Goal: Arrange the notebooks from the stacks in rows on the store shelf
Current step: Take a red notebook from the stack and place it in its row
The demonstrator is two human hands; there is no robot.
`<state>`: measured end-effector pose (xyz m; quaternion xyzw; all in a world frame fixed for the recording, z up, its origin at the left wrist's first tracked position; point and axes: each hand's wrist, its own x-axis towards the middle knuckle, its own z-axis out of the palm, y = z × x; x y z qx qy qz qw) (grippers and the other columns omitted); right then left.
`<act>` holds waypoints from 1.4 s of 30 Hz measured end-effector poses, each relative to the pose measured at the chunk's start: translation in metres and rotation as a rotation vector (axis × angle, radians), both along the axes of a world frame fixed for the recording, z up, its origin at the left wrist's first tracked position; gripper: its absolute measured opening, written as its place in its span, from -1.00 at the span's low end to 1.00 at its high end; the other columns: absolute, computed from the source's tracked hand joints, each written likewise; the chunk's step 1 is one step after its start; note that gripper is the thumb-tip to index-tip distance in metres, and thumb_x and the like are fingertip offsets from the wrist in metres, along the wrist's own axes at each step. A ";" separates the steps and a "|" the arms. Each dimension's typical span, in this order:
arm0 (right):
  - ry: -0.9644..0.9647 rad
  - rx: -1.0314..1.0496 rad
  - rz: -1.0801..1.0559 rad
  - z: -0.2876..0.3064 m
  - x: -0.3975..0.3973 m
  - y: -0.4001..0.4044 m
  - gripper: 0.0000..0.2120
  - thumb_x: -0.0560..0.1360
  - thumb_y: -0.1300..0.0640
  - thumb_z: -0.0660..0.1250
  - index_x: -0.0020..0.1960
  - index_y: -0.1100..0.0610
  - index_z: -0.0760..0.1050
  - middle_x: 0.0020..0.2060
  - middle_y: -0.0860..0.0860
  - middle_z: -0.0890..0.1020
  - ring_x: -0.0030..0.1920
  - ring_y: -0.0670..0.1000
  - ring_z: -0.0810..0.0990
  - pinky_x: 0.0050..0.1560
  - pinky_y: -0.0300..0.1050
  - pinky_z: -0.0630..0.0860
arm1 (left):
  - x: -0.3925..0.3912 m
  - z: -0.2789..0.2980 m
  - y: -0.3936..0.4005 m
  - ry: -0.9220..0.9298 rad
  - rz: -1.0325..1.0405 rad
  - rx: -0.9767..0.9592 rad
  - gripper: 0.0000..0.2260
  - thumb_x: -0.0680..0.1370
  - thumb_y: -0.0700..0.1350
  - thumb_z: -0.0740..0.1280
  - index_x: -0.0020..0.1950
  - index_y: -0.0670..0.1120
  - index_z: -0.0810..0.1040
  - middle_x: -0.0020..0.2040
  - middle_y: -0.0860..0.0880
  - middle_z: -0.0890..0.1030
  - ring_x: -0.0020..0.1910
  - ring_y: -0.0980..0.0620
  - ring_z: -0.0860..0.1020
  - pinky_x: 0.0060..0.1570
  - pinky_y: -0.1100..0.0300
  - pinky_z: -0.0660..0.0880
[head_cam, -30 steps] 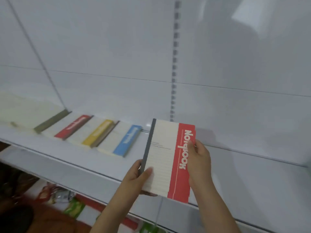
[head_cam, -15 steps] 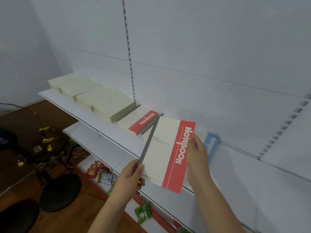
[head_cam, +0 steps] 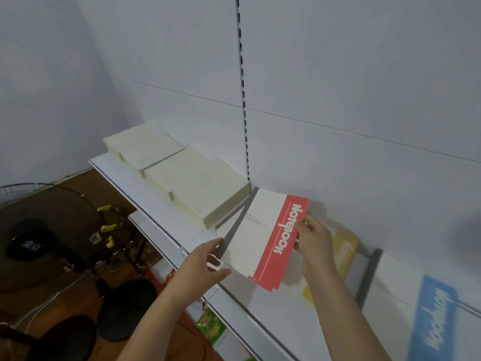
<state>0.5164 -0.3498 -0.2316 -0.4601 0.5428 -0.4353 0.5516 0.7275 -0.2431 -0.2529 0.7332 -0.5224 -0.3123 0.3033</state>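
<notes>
Notebooks [head_cam: 265, 241] with red bands sit pinched between left hand [head_cam: 205, 264] and right hand [head_cam: 316, 246] above the shelf [head_cam: 273, 306], yellow [head_cam: 343, 248] and blue [head_cam: 437, 316] ones already laid beyond the right fingers, cream stacks [head_cam: 192, 183] remaining past the left.

You are looking from your head, forward and down, close over the white shelf [head_cam: 166, 204] and the floor [head_cam: 78, 183] on the left.

both forearms were bare from the bottom edge of the view up to the wrists; no sleeve or cuff showed. left hand [head_cam: 201, 264] bare, fingers slender, nails short and unpainted as far as could be told. right hand [head_cam: 313, 243] bare likewise. no rings, watch or bands visible at either wrist.
</notes>
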 end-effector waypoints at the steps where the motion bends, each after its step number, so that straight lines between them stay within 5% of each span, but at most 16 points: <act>1: 0.002 0.009 -0.006 -0.003 0.006 -0.012 -0.80 0.60 0.01 0.29 -0.11 0.05 0.62 -0.22 0.08 0.70 -0.18 0.14 0.68 -0.02 0.14 0.60 | 0.009 -0.001 -0.011 -0.071 -0.009 -0.011 -0.39 0.50 -0.04 0.49 0.50 0.08 0.32 0.10 0.18 0.52 0.02 0.20 0.57 -0.09 0.40 0.53; 4: 0.058 0.080 0.024 -0.012 0.022 -0.043 -0.79 0.61 0.03 0.27 -0.08 0.09 0.60 -0.20 0.07 0.71 -0.16 0.07 0.69 -0.10 -0.02 0.54 | 0.028 -0.004 -0.043 -0.219 -0.037 -0.069 -0.41 0.51 -0.01 0.48 0.49 0.08 0.34 0.14 0.24 0.47 0.04 0.24 0.51 0.02 0.45 0.48; 7: 0.087 0.227 0.069 -0.019 0.035 -0.060 -0.82 0.60 0.10 0.24 0.06 0.18 0.55 -0.12 0.10 0.71 -0.16 0.04 0.69 -0.21 -0.14 0.50 | 0.041 -0.011 -0.068 -0.301 -0.155 -0.055 -0.33 0.49 -0.01 0.49 0.53 0.09 0.27 0.35 0.19 0.40 0.21 0.31 0.36 0.29 0.40 0.30; 9: 0.077 0.302 0.080 -0.021 0.044 -0.063 -0.81 0.58 0.12 0.26 0.13 0.19 0.52 -0.11 0.12 0.71 -0.19 0.06 0.69 -0.25 -0.16 0.51 | 0.046 -0.016 -0.079 -0.316 -0.261 0.030 -0.22 0.48 0.01 0.50 0.59 0.09 0.15 0.48 0.15 0.27 0.30 0.24 0.32 0.29 0.38 0.27; 16: 0.142 0.329 0.000 -0.031 0.077 -0.076 -0.27 0.51 -0.01 0.30 0.57 -0.01 0.02 0.30 0.10 0.51 0.08 0.12 0.62 -0.08 -0.05 0.60 | 0.060 -0.025 -0.112 -0.433 -0.400 0.028 -0.27 0.52 0.03 0.44 0.59 0.13 0.12 0.49 0.05 0.33 0.42 0.06 0.34 0.38 0.20 0.34; 22: 0.100 0.318 -0.117 -0.017 0.090 -0.067 -0.54 0.52 -0.01 0.33 0.38 0.02 0.32 0.01 0.09 0.66 -0.10 0.07 0.71 -0.25 -0.12 0.58 | 0.069 -0.028 -0.124 -0.382 -0.514 0.015 -0.22 0.51 0.00 0.46 0.61 0.06 0.08 0.54 0.00 0.27 0.49 0.02 0.26 0.44 0.17 0.23; 25: 0.275 0.206 -0.158 0.001 0.091 -0.055 -0.40 0.55 -0.13 0.23 0.52 0.00 0.18 0.34 0.10 0.51 0.22 0.10 0.60 0.08 0.01 0.57 | 0.069 -0.022 -0.122 -0.259 -0.544 -0.049 -0.10 0.47 0.14 0.47 0.63 0.10 -0.04 0.62 0.04 0.06 0.58 0.05 0.09 0.53 0.06 0.18; 27: 0.399 0.105 -0.229 0.018 0.088 -0.042 -0.29 0.59 -0.17 0.18 0.62 0.00 -0.04 0.59 0.04 0.10 0.55 0.11 0.19 0.47 0.13 0.26 | 0.066 -0.011 -0.118 -0.167 -0.522 -0.184 -0.16 0.49 0.25 0.38 0.62 0.12 -0.02 0.62 0.12 0.05 0.58 0.15 0.04 0.53 0.12 0.13; 30: 0.501 -0.030 -0.368 0.041 0.072 -0.017 -0.31 0.63 -0.19 0.12 0.62 0.00 -0.10 0.61 -0.01 -0.09 0.59 0.02 -0.11 0.57 0.06 -0.08 | 0.046 0.012 -0.107 -0.058 -0.531 -0.350 -0.26 0.48 0.37 0.21 0.59 0.19 0.06 0.55 0.28 0.12 0.53 0.29 0.08 0.47 0.24 0.13; 34: 0.561 -0.098 -0.479 0.066 0.027 0.032 -0.35 0.61 -0.25 0.05 0.62 -0.06 -0.03 0.60 -0.09 -0.01 0.59 -0.05 -0.06 0.54 -0.03 -0.09 | -0.014 0.029 -0.084 0.096 -0.714 -0.411 -0.41 0.56 0.32 0.17 0.55 0.32 0.06 0.48 0.46 0.13 0.48 0.39 0.11 0.44 0.24 0.20; 37: 0.494 -0.130 -0.575 0.083 -0.020 0.077 -0.39 0.58 -0.28 0.07 0.58 -0.12 0.12 0.57 -0.13 0.15 0.56 -0.10 0.10 0.54 -0.11 0.03 | -0.071 0.028 -0.055 0.063 -0.858 -0.395 -0.36 0.55 0.35 0.13 0.59 0.21 0.05 0.55 0.32 0.10 0.51 0.37 0.05 0.50 0.29 0.09; 42: 0.554 -0.159 -0.776 0.103 -0.111 0.164 -0.38 0.58 -0.29 0.04 0.59 -0.14 0.08 0.57 -0.11 0.17 0.55 -0.06 0.17 0.54 -0.10 0.08 | -0.174 0.030 0.012 0.025 -1.143 -0.391 -0.32 0.53 0.36 0.04 0.60 0.15 0.03 0.57 0.21 0.12 0.52 0.32 0.05 0.35 0.55 -0.08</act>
